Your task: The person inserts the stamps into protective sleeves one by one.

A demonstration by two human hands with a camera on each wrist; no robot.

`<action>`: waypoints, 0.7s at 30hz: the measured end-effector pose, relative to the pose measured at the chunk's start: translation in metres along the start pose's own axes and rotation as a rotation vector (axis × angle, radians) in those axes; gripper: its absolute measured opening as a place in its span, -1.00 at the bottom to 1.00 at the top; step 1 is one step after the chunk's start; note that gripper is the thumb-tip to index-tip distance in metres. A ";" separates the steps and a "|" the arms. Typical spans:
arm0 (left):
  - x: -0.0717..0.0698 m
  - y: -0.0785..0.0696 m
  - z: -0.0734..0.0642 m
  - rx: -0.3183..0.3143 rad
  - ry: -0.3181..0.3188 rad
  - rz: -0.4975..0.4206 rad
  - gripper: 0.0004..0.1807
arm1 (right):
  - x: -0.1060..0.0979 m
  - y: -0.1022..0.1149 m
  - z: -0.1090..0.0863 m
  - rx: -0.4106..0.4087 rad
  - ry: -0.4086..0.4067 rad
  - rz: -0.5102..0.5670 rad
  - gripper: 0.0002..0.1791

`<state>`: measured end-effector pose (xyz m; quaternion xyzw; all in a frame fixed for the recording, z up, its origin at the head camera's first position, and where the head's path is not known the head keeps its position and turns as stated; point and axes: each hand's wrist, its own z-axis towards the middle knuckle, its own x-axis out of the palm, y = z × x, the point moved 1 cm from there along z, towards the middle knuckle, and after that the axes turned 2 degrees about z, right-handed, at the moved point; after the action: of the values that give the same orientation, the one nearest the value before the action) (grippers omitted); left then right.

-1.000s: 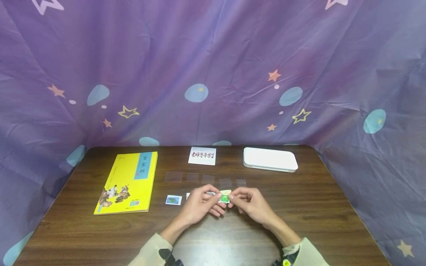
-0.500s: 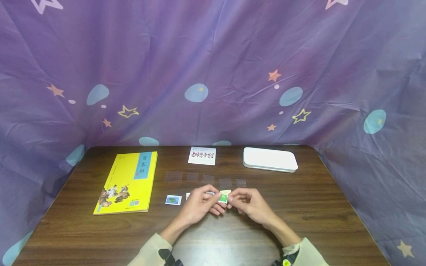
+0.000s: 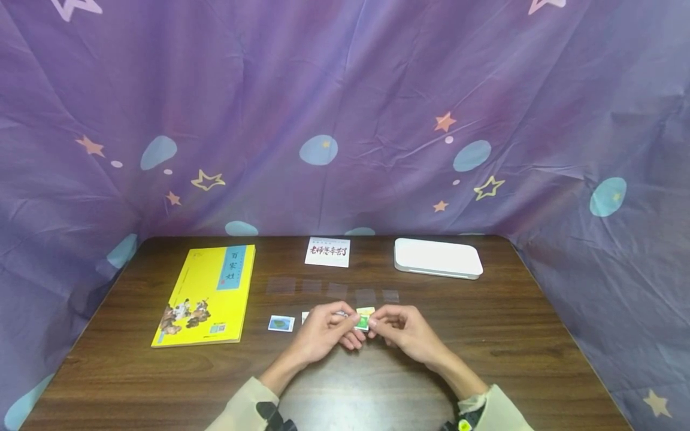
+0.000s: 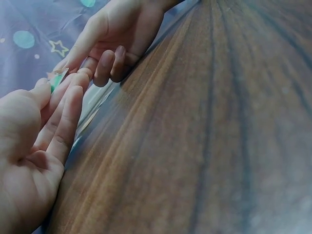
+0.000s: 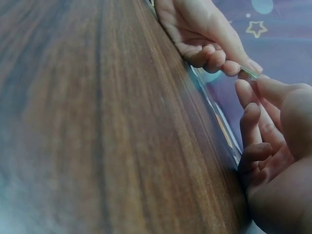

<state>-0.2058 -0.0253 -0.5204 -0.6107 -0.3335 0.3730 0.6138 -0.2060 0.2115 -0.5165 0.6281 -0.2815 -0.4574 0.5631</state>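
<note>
Between both hands, in the head view, a small green and pale yellow stamp point(image 3: 363, 322) is held just above the table. My left hand point(image 3: 325, 331) pinches its left side between thumb and index finger, while the thumb and index finger of my right hand point(image 3: 408, 333) pinch the right side. The left wrist view shows the green stamp point(image 4: 56, 81) tilted between the fingertips; from the right wrist it appears almost edge-on. A blue picture stamp point(image 3: 281, 324) lies left of my left hand. Other small white-edged pieces are partly hidden behind that hand.
Several clear little sleeves point(image 3: 281, 286) lie in a row beyond the hands. A white card with red writing point(image 3: 327, 252) is at the back, with a white flat case point(image 3: 438, 258) to its right. A yellow book point(image 3: 205, 296) lies on the left.
Both hands keep nearly the same place and grip. The green stamp has shifted very slightly left and changed its tilt a little between the fingertips.
</note>
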 end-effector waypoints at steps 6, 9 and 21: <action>0.000 0.000 0.000 0.001 0.001 0.012 -0.77 | 0.000 0.000 0.001 0.011 -0.007 -0.005 -0.88; 0.000 0.000 0.000 0.008 0.002 0.019 -0.76 | 0.001 0.001 0.001 0.018 -0.014 -0.015 -0.87; 0.002 0.001 0.001 0.014 0.008 0.041 -0.74 | 0.002 0.002 0.001 0.019 -0.025 -0.010 -0.79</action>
<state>-0.2058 -0.0234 -0.5212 -0.6143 -0.3160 0.3855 0.6117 -0.2053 0.2089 -0.5148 0.6288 -0.2898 -0.4655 0.5513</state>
